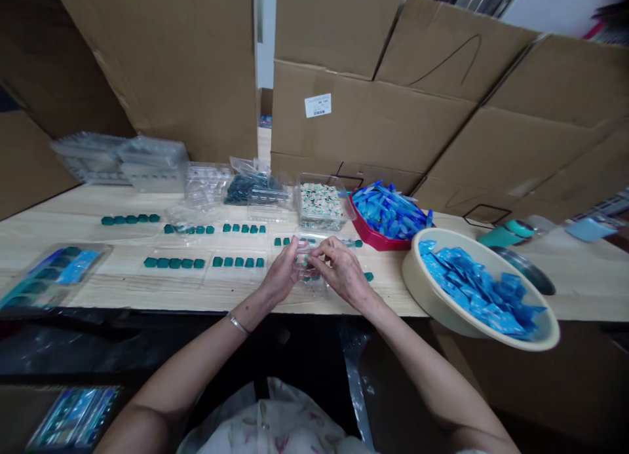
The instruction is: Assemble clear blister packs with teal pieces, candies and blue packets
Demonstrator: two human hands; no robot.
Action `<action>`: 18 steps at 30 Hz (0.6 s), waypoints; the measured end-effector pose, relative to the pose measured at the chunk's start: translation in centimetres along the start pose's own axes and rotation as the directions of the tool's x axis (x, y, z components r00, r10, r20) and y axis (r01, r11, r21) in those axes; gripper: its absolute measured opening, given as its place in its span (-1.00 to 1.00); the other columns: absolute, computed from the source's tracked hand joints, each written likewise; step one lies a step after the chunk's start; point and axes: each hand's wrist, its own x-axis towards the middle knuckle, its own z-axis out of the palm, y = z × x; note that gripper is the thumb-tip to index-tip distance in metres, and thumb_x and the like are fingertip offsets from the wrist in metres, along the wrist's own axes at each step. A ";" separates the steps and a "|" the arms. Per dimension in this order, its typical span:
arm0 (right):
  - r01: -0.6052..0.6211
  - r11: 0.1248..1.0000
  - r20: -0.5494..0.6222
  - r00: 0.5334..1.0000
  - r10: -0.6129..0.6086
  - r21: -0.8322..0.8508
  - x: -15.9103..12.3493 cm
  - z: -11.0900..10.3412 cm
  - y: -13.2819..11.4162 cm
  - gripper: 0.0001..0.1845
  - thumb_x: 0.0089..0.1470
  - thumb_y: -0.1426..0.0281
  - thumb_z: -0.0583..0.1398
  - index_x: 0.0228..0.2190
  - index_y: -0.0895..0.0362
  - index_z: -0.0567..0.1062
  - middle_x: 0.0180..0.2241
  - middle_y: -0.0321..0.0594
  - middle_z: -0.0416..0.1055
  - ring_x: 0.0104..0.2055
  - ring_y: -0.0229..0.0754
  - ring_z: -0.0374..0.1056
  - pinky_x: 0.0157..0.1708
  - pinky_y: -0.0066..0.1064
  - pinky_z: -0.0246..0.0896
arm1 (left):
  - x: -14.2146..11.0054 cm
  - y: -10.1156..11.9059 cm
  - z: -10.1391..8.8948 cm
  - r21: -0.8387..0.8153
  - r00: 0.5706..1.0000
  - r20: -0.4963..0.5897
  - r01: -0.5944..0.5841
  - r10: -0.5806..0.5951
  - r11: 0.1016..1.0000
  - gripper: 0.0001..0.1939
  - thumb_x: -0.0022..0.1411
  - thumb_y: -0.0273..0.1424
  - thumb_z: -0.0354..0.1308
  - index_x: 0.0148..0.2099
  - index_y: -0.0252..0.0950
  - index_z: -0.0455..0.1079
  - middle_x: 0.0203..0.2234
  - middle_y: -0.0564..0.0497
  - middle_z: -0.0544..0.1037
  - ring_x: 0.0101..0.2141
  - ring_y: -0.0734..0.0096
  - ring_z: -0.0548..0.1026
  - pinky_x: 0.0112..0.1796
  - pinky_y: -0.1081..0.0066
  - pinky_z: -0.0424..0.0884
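Note:
My left hand and my right hand meet at the middle of the wooden table, with their fingertips pinching a small clear plastic blister tray. Teal pieces show through it, partly hidden by my fingers. Short rows of small teal square pieces lie on the table to the left of my hands, some on clear plastic sheets. A few more teal pieces sit just right of my right hand.
A beige basin of blue sachets stands at the right, near the table's front edge. Behind it are a red tray of blue pieces and a clear box of patterned pieces. Stacked clear trays and cardboard sheets line the back.

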 end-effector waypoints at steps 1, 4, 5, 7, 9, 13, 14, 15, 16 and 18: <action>0.006 1.000 0.003 1.000 -0.006 -0.016 0.0 0.0 0.0 -0.93 0.08 0.44 0.17 -0.41 0.11 0.48 -0.41 -0.22 0.29 -0.29 -0.18 0.26 -0.32 -0.41 0.18 | -0.1 0.1 0.0 0.000 1.000 -0.002 -0.002 0.002 1.000 -0.62 0.20 -0.15 0.05 -0.10 -0.36 0.32 -0.35 -0.09 0.54 -0.46 0.34 0.53 -0.36 0.29 0.46; 0.054 0.991 0.047 0.998 -0.049 -0.120 0.0 -0.1 -0.3 -0.87 0.10 0.48 0.13 -0.39 0.13 0.50 -0.41 -0.20 0.29 -0.29 -0.18 0.24 -0.32 -0.41 0.17 | -0.3 -0.1 0.0 0.004 1.000 -0.014 -0.018 0.019 1.000 -0.62 0.21 -0.16 0.06 -0.09 -0.36 0.33 -0.32 -0.10 0.54 -0.45 0.37 0.52 -0.39 0.35 0.45; 0.079 0.983 0.078 0.995 -0.067 -0.168 0.0 -0.1 -0.5 -0.84 0.11 0.49 0.11 -0.40 0.13 0.50 -0.41 -0.19 0.29 -0.29 -0.18 0.24 -0.32 -0.40 0.16 | -0.3 -0.2 -0.1 0.009 0.999 -0.019 -0.028 0.028 1.000 -0.62 0.20 -0.15 0.06 -0.09 -0.36 0.33 -0.33 -0.10 0.54 -0.44 0.38 0.52 -0.40 0.38 0.44; 0.132 0.959 0.153 0.984 -0.095 -0.253 0.0 -0.2 -1.0 -0.79 0.14 0.49 0.07 -0.43 0.14 0.49 -0.41 -0.16 0.30 -0.30 -0.16 0.22 -0.32 -0.38 0.16 | -0.3 -0.5 -0.3 0.028 0.999 -0.026 -0.038 0.039 0.999 -0.61 0.19 -0.14 0.07 -0.10 -0.35 0.34 -0.34 -0.08 0.53 -0.44 0.40 0.51 -0.42 0.41 0.43; 0.162 0.947 0.202 0.974 -0.107 -0.278 0.1 -0.5 -1.1 -0.78 0.14 0.49 0.06 -0.42 0.15 0.49 -0.40 -0.13 0.31 -0.28 -0.14 0.23 -0.29 -0.36 0.16 | -0.2 -0.6 -0.5 0.042 0.999 -0.029 -0.039 0.040 0.998 -0.63 0.19 -0.14 0.07 -0.12 -0.33 0.35 -0.33 -0.07 0.53 -0.44 0.40 0.51 -0.41 0.39 0.44; 0.148 0.981 0.204 0.972 -0.120 -0.128 0.4 -0.9 -0.4 -0.80 0.14 0.48 0.09 -0.23 0.14 0.48 -0.32 -0.14 0.35 -0.23 -0.16 0.27 -0.21 -0.36 0.18 | -0.1 -0.5 -0.6 0.026 0.999 -0.019 -0.031 0.032 0.999 -0.66 0.20 -0.16 0.06 -0.13 -0.33 0.34 -0.29 -0.09 0.53 -0.41 0.37 0.52 -0.38 0.34 0.46; 0.148 0.985 0.207 0.970 -0.127 -0.089 0.5 -0.9 -0.2 -0.80 0.14 0.47 0.10 -0.21 0.13 0.48 -0.32 -0.15 0.36 -0.24 -0.18 0.28 -0.22 -0.38 0.18 | -0.1 -0.5 -0.6 0.023 1.000 -0.012 -0.025 0.025 0.999 -0.65 0.21 -0.16 0.05 -0.12 -0.34 0.34 -0.32 -0.08 0.53 -0.42 0.37 0.52 -0.38 0.33 0.46; 0.151 0.986 0.213 0.968 -0.134 -0.066 0.5 -0.8 -0.1 -0.81 0.14 0.46 0.11 -0.22 0.12 0.49 -0.33 -0.16 0.35 -0.25 -0.19 0.28 -0.23 -0.39 0.18 | -0.1 -0.4 -0.6 0.021 1.000 -0.007 -0.017 0.018 1.000 -0.65 0.21 -0.16 0.05 -0.12 -0.34 0.34 -0.35 -0.07 0.53 -0.44 0.38 0.51 -0.38 0.34 0.46; 0.157 0.986 0.218 0.966 -0.140 -0.060 0.4 -0.7 0.0 -0.82 0.14 0.45 0.11 -0.24 0.11 0.51 -0.34 -0.17 0.35 -0.26 -0.20 0.28 -0.24 -0.40 0.18 | -0.1 -0.4 -0.6 0.019 1.000 -0.005 -0.015 0.016 1.000 -0.65 0.21 -0.16 0.05 -0.12 -0.33 0.34 -0.38 -0.05 0.52 -0.46 0.40 0.51 -0.39 0.36 0.45; 0.171 0.983 0.222 0.963 -0.152 -0.071 0.4 -0.4 0.0 -0.82 0.14 0.44 0.12 -0.29 0.13 0.53 -0.36 -0.17 0.35 -0.27 -0.20 0.27 -0.26 -0.41 0.16 | -0.1 -0.4 -0.7 0.009 1.000 -0.005 -0.014 0.014 1.000 -0.67 0.21 -0.17 0.05 -0.12 -0.32 0.34 -0.41 -0.02 0.52 -0.49 0.45 0.49 -0.43 0.41 0.44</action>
